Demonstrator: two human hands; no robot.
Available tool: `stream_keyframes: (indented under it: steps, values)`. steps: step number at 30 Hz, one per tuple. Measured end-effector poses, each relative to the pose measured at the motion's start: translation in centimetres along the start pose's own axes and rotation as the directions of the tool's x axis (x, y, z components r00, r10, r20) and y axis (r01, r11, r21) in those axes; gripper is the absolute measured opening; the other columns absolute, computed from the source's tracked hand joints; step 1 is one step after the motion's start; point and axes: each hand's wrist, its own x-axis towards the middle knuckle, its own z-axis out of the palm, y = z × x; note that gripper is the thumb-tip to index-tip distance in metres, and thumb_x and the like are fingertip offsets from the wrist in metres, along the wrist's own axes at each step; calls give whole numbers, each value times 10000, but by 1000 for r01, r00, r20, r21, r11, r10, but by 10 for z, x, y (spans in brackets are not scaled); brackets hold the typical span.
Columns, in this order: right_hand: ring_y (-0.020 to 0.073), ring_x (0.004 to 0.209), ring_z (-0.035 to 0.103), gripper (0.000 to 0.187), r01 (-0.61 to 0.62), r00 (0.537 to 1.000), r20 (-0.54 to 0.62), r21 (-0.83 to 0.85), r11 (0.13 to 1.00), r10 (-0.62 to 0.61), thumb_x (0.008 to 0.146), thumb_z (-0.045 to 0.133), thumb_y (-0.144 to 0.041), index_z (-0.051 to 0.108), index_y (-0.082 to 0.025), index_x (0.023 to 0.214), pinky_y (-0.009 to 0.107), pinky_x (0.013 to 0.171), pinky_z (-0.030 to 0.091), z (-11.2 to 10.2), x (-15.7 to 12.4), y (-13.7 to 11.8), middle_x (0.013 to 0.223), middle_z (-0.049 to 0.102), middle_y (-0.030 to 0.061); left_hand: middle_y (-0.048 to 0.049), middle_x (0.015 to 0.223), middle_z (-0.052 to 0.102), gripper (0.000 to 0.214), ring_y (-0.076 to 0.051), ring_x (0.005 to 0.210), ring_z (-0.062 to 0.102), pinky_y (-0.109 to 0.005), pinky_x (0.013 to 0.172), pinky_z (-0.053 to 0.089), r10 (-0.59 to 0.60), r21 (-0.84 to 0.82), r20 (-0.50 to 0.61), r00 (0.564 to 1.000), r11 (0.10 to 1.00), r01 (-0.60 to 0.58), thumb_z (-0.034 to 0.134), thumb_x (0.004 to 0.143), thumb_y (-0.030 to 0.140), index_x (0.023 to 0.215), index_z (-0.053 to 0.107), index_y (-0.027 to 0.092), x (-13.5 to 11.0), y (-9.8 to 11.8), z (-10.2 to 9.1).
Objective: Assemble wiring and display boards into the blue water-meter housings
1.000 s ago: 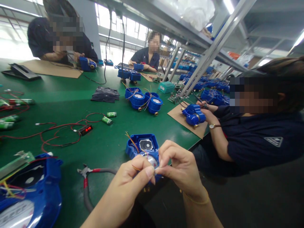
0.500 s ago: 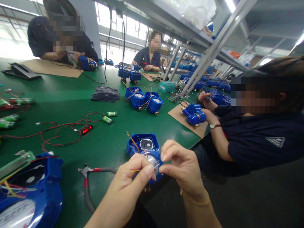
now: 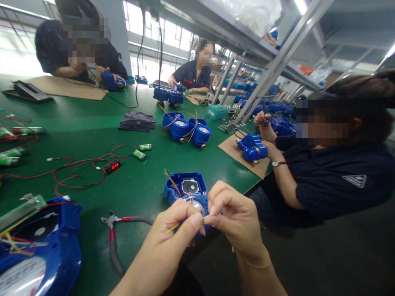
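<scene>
Fingertips closed in a pinch, my left hand (image 3: 173,236) holds thin wire; a yellow wire (image 3: 173,227) sticks out below its index finger. My right hand (image 3: 237,216) pinches a small pale wire end at the left hand's fingertips, the two hands almost touching. Right behind them sits a blue meter housing (image 3: 169,192), its square compartment uncovered and wires rising from it; my hands hide part of its round dial. To the left lie wire cutters (image 3: 112,236) with red and grey handles, jaws apart.
Another blue meter (image 3: 66,242) with a green circuit board is at near left. Behind lie a red-lit display (image 3: 111,167), green batteries (image 3: 140,155), a dark cloth (image 3: 137,121) and two meters (image 3: 202,135). A co-worker (image 3: 339,176) sits close on the right.
My right thumb and index finger have closed together and moved slightly left, onto the wire end at my left fingertips. The display digits differ. The co-worker on the right has raised a dark tool.
</scene>
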Motion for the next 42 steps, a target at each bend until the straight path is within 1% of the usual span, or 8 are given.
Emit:
stream_keyframes:
  steps: [4,9,15,24,26,31,36,42]
  values:
    - [174,706,513,188,21,999,-30,-12,1000,-21,773,804,-306,659,-213,699,304,660,402,2,-3,4,723,547,8,8,717,471,348,-156,698,420,-279,652,312,9,-40,-4,1000,999,-9,523,908,445,672,551,190,-1,0,1]
    - [155,690,455,226,123,943,-322,115,986,-80,803,774,-355,612,-229,709,279,648,379,-1,-2,11,722,474,-14,6,695,478,336,-156,699,423,-279,663,320,-9,-123,-41,999,992,4,539,904,427,669,541,187,0,-4,2]
    - [167,723,506,178,-2,994,-112,120,993,16,736,837,-307,678,-227,742,284,656,387,1,-4,12,719,526,-6,-1,697,482,345,-158,692,427,-282,659,326,-15,-116,-17,1000,993,13,538,901,434,664,560,184,0,-3,2]
    - [168,683,511,191,-20,1000,-7,39,999,20,755,817,-315,675,-209,684,299,649,414,5,-1,4,711,546,6,9,691,469,336,-153,685,408,-278,651,308,-5,-86,3,1000,996,5,533,903,433,674,566,189,1,-1,2]
    - [167,672,495,237,-17,1000,-24,44,999,18,758,811,-345,649,-201,663,297,637,401,6,-1,6,701,526,6,8,690,469,335,-154,687,412,-279,650,308,-4,-89,-1,1000,996,4,535,901,430,669,561,189,0,-1,2]
    - [151,669,436,245,100,964,-263,219,970,-40,801,774,-354,600,-215,698,275,627,361,1,2,14,694,453,-18,3,701,478,332,-160,700,418,-287,668,310,-9,-113,-11,1000,994,7,523,910,420,674,551,188,0,-2,1]
    - [162,715,496,133,-31,999,-2,205,978,32,770,810,-285,695,-235,812,280,644,381,-7,8,12,732,553,-3,1,696,472,333,-165,710,403,-291,674,301,-28,-148,25,999,988,32,529,899,418,661,540,186,2,-1,-1]
    - [173,806,554,151,14,994,109,117,993,-26,799,785,-244,756,-296,938,298,706,420,-8,12,12,849,608,12,-6,693,479,319,-173,726,406,-297,688,304,-54,-170,52,997,984,62,536,886,398,651,542,182,2,1,-3]
